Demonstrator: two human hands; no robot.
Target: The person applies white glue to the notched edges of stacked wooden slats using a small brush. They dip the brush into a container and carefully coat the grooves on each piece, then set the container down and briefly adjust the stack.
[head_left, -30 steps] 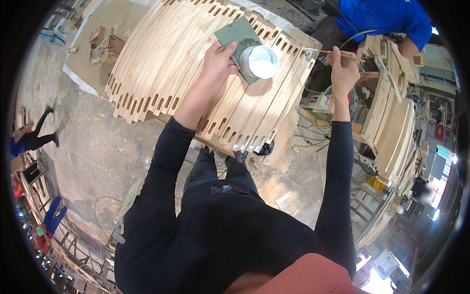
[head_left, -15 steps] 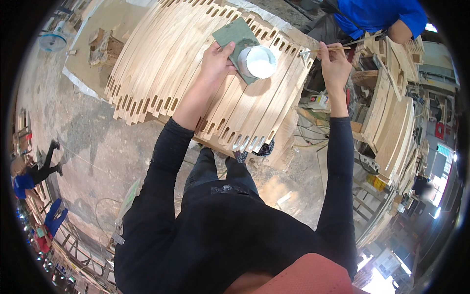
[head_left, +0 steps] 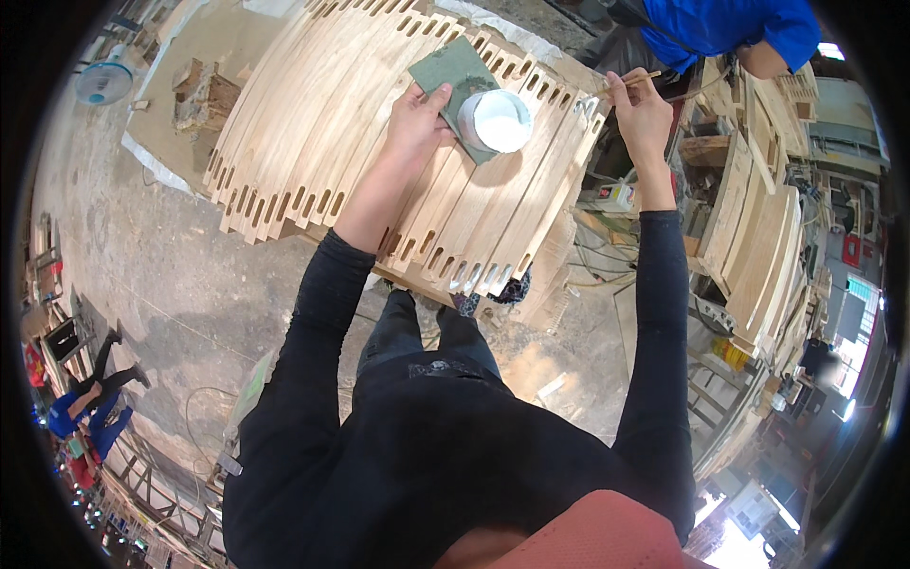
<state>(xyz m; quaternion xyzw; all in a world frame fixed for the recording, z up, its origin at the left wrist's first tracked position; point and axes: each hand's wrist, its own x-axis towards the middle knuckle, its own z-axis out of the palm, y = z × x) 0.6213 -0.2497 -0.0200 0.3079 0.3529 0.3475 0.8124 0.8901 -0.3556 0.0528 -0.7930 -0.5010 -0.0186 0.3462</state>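
My left hand (head_left: 417, 123) grips a flat green board (head_left: 444, 68), thumb on top. On that board sits a white tub (head_left: 499, 121) of white liquid that looks like glue. Between thumb and fingers, my right hand (head_left: 645, 119) pinches a thin brush (head_left: 652, 75). Its tip is over the slotted far ends at the right side of the row; contact is hard to tell. Beneath both hands, pale wooden slats (head_left: 313, 123) lie side by side, with oval slots at both ends. A few near-end slots hold something white.
A person in a blue shirt (head_left: 730, 33) is at the far right, by stacked wooden parts (head_left: 758, 247). To the left are a fan (head_left: 102, 83) and a rough wood block (head_left: 202, 95). Other people (head_left: 85, 412) appear at the far left, and cables lie on the floor.
My right hand has moved slightly left and up with the brush, whose tip is now further over the slat ends. The left hand, board and tub have barely moved.
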